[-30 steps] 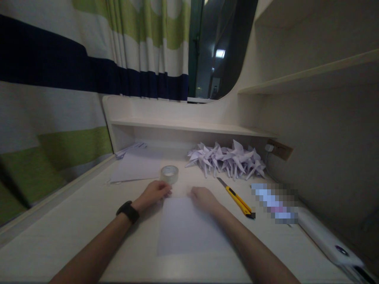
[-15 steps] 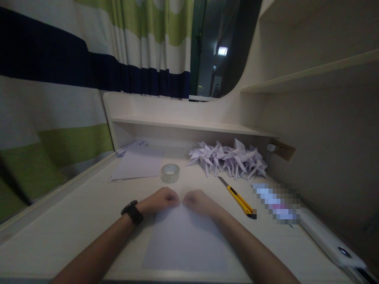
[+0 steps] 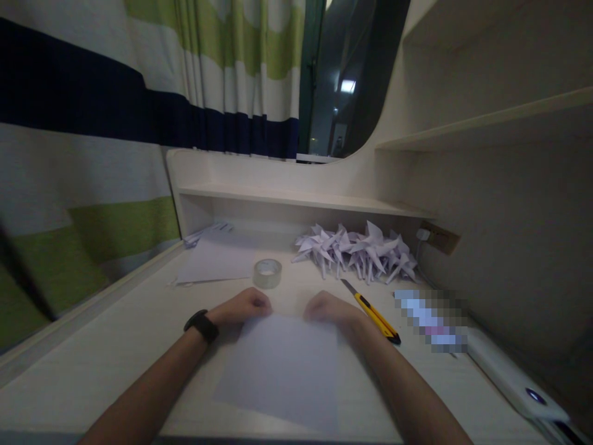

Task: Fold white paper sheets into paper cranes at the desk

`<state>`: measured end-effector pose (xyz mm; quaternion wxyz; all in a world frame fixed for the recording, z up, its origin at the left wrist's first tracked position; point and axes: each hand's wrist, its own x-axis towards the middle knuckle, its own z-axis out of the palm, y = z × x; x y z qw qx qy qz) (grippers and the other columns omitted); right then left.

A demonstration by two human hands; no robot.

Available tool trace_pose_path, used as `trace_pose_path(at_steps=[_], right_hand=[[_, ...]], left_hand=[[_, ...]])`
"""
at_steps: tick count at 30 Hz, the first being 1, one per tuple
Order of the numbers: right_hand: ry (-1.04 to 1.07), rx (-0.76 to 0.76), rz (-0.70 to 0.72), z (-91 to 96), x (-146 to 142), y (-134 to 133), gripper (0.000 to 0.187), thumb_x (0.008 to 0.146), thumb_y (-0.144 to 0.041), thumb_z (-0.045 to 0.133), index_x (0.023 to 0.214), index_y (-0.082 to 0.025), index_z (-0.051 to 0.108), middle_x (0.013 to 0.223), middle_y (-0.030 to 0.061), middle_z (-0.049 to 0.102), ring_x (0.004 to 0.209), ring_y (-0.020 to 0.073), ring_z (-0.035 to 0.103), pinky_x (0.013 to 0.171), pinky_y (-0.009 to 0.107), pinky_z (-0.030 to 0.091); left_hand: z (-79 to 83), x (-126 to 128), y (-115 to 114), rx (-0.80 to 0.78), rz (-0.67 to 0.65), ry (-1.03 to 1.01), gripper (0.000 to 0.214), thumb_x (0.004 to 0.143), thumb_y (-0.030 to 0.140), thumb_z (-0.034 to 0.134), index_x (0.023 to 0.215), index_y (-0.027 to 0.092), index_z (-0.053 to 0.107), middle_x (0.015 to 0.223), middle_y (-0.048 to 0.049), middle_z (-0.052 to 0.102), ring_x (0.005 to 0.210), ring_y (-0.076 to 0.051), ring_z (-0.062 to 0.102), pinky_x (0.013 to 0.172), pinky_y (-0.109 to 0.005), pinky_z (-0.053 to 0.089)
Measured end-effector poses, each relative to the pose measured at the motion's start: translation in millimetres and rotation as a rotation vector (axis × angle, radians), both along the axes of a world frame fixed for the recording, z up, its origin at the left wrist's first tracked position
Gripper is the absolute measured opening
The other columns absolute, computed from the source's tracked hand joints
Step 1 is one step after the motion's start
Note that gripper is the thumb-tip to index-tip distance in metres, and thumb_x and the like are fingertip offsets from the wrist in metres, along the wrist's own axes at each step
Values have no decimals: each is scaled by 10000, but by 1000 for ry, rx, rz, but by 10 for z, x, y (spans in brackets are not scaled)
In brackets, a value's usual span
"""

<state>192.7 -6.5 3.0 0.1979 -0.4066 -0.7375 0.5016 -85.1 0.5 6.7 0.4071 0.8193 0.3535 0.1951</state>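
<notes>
A plain white sheet of paper [image 3: 282,371] lies in front of me on the pale desk, slightly turned. My left hand [image 3: 250,304], with a black watch on the wrist, pinches the sheet's far left corner between curled fingers. At the far right corner is my right hand [image 3: 327,307], its fingers bent down onto the paper's edge and a little blurred. Just beyond my left hand stands a roll of clear tape [image 3: 267,281]. To the right of my right hand lies a yellow utility knife [image 3: 373,313] with its blade out.
Several folded paper pinwheels [image 3: 361,250] are heaped at the back right. More white paper [image 3: 215,256] lies at the back left. A pixelated object [image 3: 428,318] and a white device [image 3: 509,371] lie along the right wall, below a socket [image 3: 442,238]. A low shelf [image 3: 296,201] spans the back.
My hands have moved apart along the sheet's far edge, the right one to the right and the left one slightly left. The sheet has turned a little, its near edge now slanting.
</notes>
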Motion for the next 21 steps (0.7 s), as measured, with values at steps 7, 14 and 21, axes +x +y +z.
trace_pose_path(at_steps=[7, 14, 21], right_hand=[[69, -76, -29, 61, 108, 8, 144, 544, -252, 670, 592, -120, 705, 458, -35, 517, 460, 75, 377, 468, 212, 282], [102, -191, -96, 13, 267, 33, 140, 541, -251, 699, 611, -131, 707, 522, -6, 609, 462, 92, 488, 458, 203, 362], [162, -240, -154, -22, 445, 82, 132, 561, -238, 686, 598, -112, 689, 525, 25, 640, 443, 99, 537, 445, 196, 391]], left_hand=[[43, -64, 3, -21, 106, -22, 296, 739, 416, 605, 619, 146, 582, 597, 2, 528, 584, -126, 432, 560, -247, 318], [24, -84, -2, -77, 167, -62, 330, 721, 461, 612, 610, 153, 566, 589, 6, 516, 559, -120, 417, 522, -241, 293], [-25, -128, 75, -67, 167, -49, 348, 716, 480, 610, 618, 149, 564, 601, 5, 524, 582, -128, 434, 559, -248, 315]])
